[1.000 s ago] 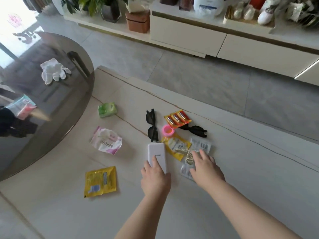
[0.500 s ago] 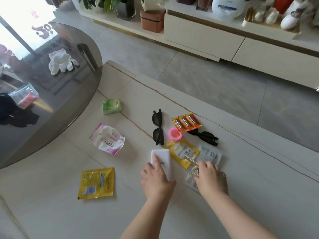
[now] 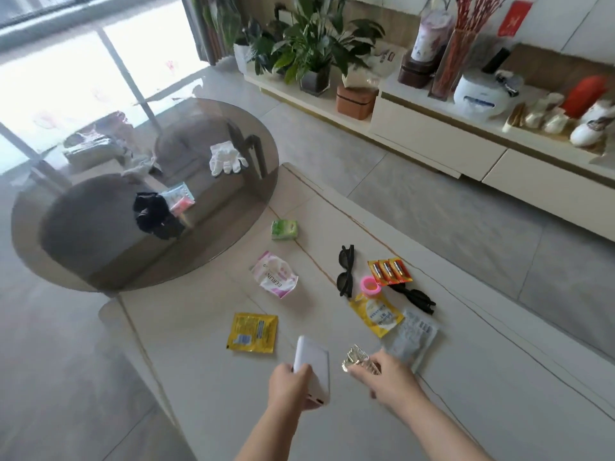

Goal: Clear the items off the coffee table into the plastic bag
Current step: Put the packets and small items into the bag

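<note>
While left hand (image 3: 289,385) grips the power bank (image 3: 312,369), right hand (image 3: 386,377) fingers pinch a hair clip (image 3: 356,360).

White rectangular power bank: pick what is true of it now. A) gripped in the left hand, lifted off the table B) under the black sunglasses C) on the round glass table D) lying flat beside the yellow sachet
A: the left hand grips the white rectangular power bank by its near end, raised and tilted above the pale coffee table.

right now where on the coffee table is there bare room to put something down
Bare patches: the near right of the coffee table, beyond the clear packet; the stretch between the pink pouch and the black sunglasses; the near left below the yellow sachet. Crowded: around the battery pack and pink ring.
</note>
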`<action>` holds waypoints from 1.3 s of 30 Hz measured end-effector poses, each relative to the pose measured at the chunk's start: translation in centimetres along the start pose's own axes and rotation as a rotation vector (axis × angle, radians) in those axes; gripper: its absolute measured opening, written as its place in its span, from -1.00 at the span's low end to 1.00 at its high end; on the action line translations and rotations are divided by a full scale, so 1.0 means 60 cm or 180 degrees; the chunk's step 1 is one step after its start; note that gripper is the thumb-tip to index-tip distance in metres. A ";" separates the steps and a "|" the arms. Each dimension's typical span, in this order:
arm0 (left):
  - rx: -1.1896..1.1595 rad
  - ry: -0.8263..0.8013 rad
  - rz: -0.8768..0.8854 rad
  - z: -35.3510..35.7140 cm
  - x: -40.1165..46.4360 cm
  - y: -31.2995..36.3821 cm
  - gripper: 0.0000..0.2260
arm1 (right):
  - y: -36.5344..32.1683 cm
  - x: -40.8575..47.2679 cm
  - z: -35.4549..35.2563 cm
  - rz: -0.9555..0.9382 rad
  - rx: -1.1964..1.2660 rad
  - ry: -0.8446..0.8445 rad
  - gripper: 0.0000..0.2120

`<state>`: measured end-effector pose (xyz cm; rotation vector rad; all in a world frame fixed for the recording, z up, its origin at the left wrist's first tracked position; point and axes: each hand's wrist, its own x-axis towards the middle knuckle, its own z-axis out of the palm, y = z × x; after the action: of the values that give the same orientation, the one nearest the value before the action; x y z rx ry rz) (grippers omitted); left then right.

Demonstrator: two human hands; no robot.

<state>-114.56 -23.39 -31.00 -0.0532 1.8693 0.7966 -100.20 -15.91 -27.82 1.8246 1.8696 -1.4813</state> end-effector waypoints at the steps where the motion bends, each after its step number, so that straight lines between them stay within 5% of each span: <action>1: -0.0059 -0.0009 -0.0003 -0.019 -0.016 -0.005 -0.90 | -0.012 -0.018 0.002 -0.0042 0.0063 -0.0009 -0.71; 8: -0.0396 0.0216 0.0037 -0.168 -0.162 -0.043 -0.84 | -0.092 -0.146 0.048 -0.0208 0.0104 -0.0478 -0.75; 14: -0.1052 0.0543 -0.0023 -0.324 -0.250 -0.116 -0.81 | -0.155 -0.230 0.154 -0.0856 -0.0776 -0.0843 -0.82; 25: -0.2277 0.1879 -0.0423 -0.630 -0.381 -0.397 -0.81 | -0.304 -0.463 0.480 -0.1511 -0.1144 -0.1912 -0.78; 32: -0.3019 0.2425 -0.0490 -0.773 -0.456 -0.566 -0.88 | -0.322 -0.606 0.697 -0.1948 -0.1711 -0.2133 -0.73; 39: -0.3277 0.2663 -0.0676 -0.883 -0.448 -0.678 -0.82 | -0.322 -0.671 0.877 -0.1670 -0.1892 -0.2517 -0.80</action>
<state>-129.74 -92.34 -16.87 -1.3778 1.9017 1.6642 -132.62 -75.83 -16.82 0.4034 2.0560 -1.2660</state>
